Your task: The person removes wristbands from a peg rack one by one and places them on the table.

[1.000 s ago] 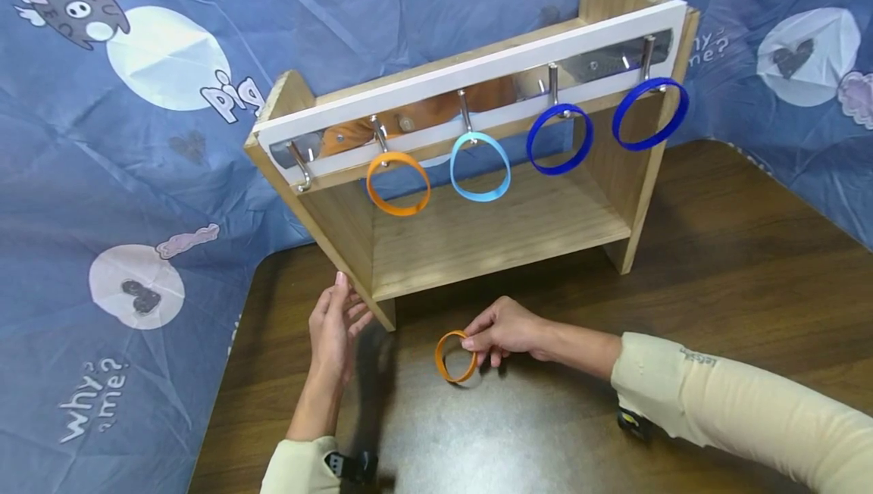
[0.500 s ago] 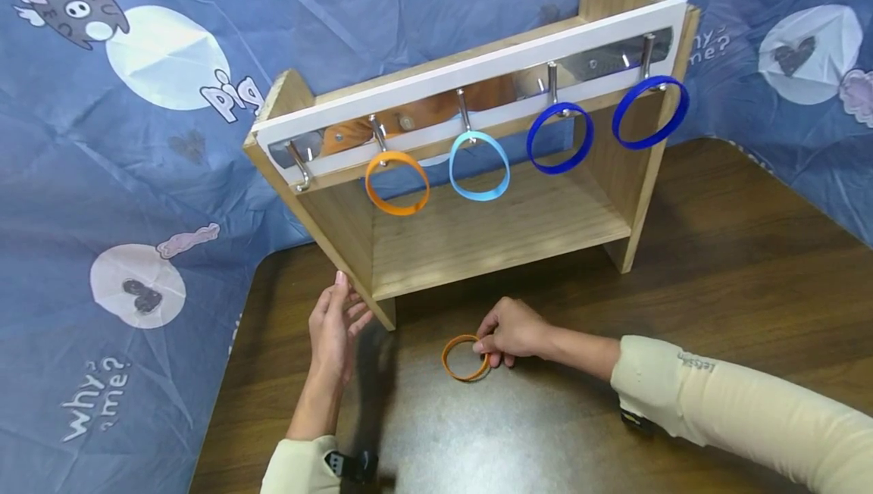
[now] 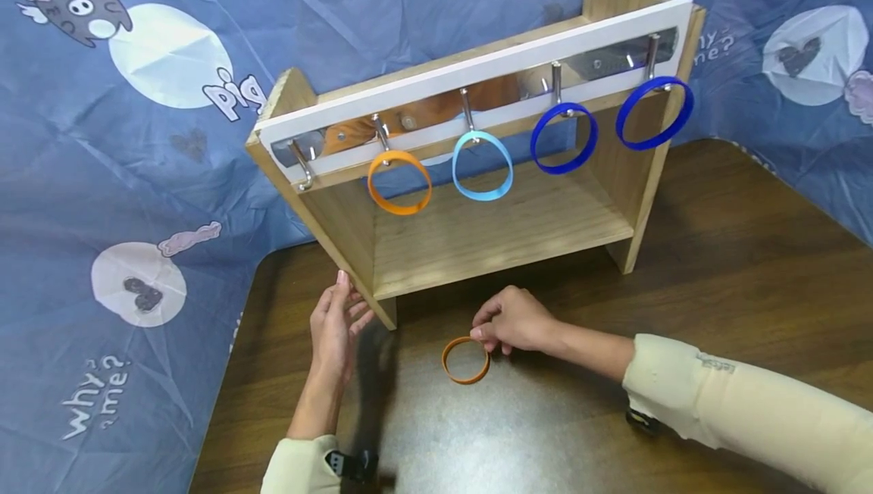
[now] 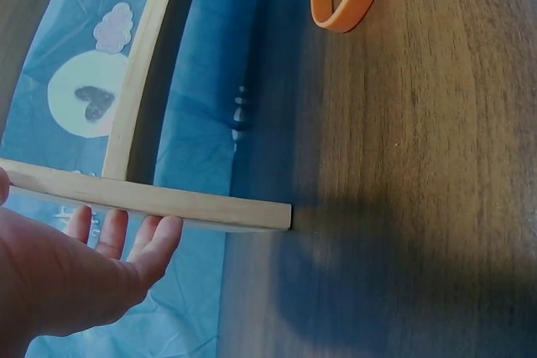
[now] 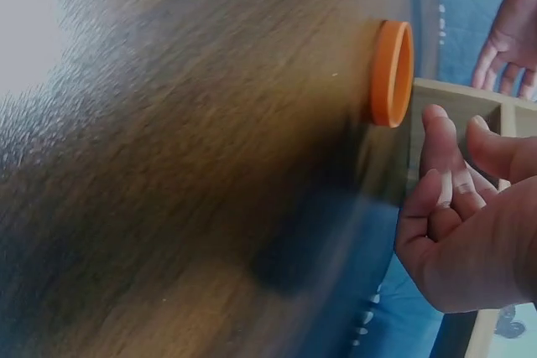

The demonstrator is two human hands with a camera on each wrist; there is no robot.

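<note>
An orange wristband [image 3: 467, 382] is on the dark table in front of a small wooden shelf [image 3: 498, 229]. My right hand [image 3: 514, 320] is right at the band's far rim in the head view. In the right wrist view its thumb and index finger stand apart with a gap between them, and the band [image 5: 386, 73] sits beyond the fingertips. My left hand [image 3: 333, 327] touches the shelf's left side panel low down, thumb at the front edge. The left wrist view shows its fingers [image 4: 159, 245] loosely bent against the panel's outer face.
From hooks on the shelf's white-framed rail [image 3: 477, 62] hang another orange band [image 3: 402, 210], a light blue band [image 3: 484, 196] and two dark blue bands [image 3: 562, 170]. A further hook [image 3: 303, 168] is at the far left. Blue printed cloth [image 3: 177, 198] surrounds the table.
The right hand has lowered the orange wristband from a tilted, raised pose onto the table and let go. The fingers have drawn slightly away from it. The left hand has stayed put.
</note>
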